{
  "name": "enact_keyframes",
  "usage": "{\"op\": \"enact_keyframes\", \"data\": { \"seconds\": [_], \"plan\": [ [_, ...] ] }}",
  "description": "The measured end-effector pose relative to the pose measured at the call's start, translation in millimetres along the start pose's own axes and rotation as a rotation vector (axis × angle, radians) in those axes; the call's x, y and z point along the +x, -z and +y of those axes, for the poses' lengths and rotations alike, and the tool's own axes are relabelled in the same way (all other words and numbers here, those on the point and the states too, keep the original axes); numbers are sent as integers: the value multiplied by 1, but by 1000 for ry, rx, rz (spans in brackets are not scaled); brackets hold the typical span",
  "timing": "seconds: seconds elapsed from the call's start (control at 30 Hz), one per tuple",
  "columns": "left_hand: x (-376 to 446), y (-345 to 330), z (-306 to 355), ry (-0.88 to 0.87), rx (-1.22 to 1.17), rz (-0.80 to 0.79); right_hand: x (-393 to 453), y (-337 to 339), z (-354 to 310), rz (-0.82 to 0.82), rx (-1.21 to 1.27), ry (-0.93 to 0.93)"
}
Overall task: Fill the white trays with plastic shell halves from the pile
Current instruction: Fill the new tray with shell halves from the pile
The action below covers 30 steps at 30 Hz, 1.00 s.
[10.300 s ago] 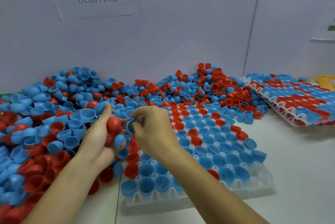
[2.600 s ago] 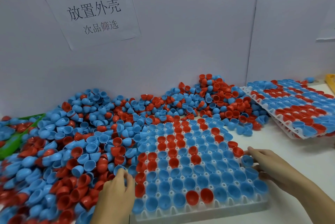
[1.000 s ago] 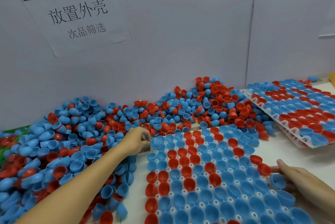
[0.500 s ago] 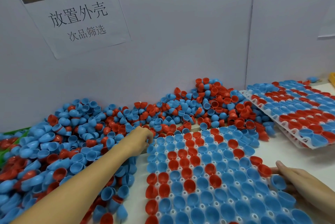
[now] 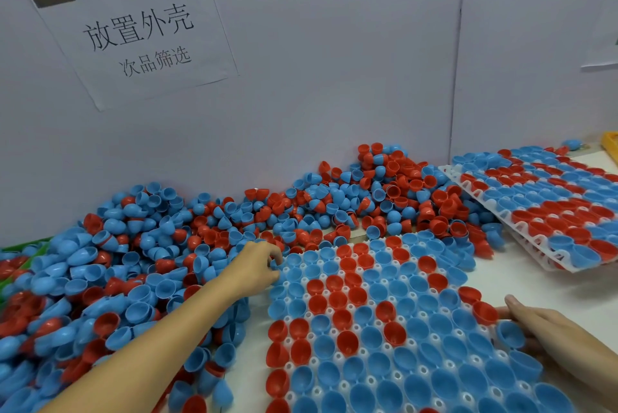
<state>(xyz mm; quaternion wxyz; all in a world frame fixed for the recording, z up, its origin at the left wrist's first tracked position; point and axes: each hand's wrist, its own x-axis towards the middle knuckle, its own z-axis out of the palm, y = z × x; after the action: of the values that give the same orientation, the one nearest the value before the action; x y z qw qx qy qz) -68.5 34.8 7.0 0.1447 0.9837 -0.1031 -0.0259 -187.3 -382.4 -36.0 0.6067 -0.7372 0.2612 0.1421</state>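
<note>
A white tray (image 5: 335, 331) lies in front of me, its pockets holding blue and red shell halves, open side up. My left hand (image 5: 254, 267) reaches to the tray's far left corner, fingers curled around it. My right hand (image 5: 548, 329) lies along the tray's right edge and grips it, next to a blue shell (image 5: 510, 334). The pile of loose blue and red shell halves (image 5: 133, 279) spreads to the left and along the wall behind the tray.
A tilted stack of filled white trays (image 5: 535, 245) rests at the right, leaning on the pile. A paper sign (image 5: 133, 31) hangs on the grey wall. A yellow object (image 5: 610, 145) sits at the far right, something green (image 5: 20, 245) at the far left.
Since ten seconds ago the tray's front pockets have been filled. My left hand moved from the near left corner to the far left corner. In the last half second almost nothing moved.
</note>
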Motion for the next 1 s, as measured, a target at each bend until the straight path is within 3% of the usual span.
{"op": "enact_keyframes", "data": {
  "seconds": [0.47,0.67,0.87,1.0],
  "plan": [
    [-7,12,3,52,-80,-9,-5,-1,-4,34,-20,-32],
    [-20,12,8,211,-111,71,-6,-2,-5,20,-2,-59],
    [-56,-11,23,399,-299,153,-14,0,-6,42,-58,5],
    [-79,-32,26,497,-362,91,-20,3,-3,64,-88,54]
  ]
}}
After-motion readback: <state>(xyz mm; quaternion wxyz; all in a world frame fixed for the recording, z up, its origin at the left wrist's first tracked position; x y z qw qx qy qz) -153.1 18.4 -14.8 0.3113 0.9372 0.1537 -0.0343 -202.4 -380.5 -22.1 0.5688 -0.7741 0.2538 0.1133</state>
